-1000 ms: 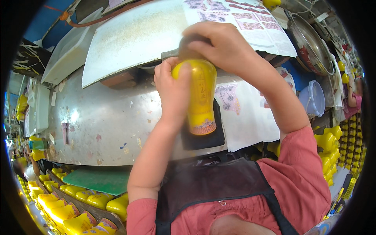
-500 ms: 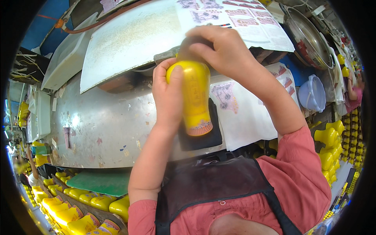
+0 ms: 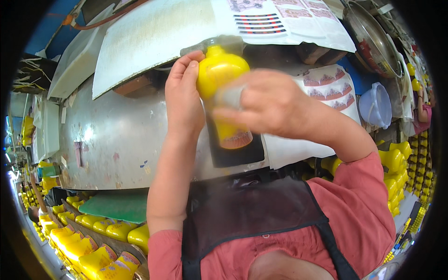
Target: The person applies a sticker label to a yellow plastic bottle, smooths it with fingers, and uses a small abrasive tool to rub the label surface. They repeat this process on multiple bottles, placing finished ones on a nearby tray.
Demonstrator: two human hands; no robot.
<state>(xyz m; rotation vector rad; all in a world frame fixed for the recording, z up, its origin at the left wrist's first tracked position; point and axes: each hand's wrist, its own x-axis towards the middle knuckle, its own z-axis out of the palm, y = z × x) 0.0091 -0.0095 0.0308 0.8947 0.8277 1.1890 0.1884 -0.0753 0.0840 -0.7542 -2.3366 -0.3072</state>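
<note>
Right hand (image 3: pixel 273 100) shifts nearer, gripping a blurred pale piece (image 3: pixel 230 96); left hand (image 3: pixel 185 91) holds glossy yellow vase (image 3: pixel 223 70), near end patterned.

No wording can be made out, the marks on the yellow vase (image 3: pixel 224 69) being faint and blurred, and those on the dark strips (image 3: pixel 260 24) of the white sheet (image 3: pixel 303 31) and the red label (image 3: pixel 374 59) too small to read.

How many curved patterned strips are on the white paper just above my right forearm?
3, stacked one below another: the top strip, the middle strip and the bottom strip. The right forearm may hide more.
</note>
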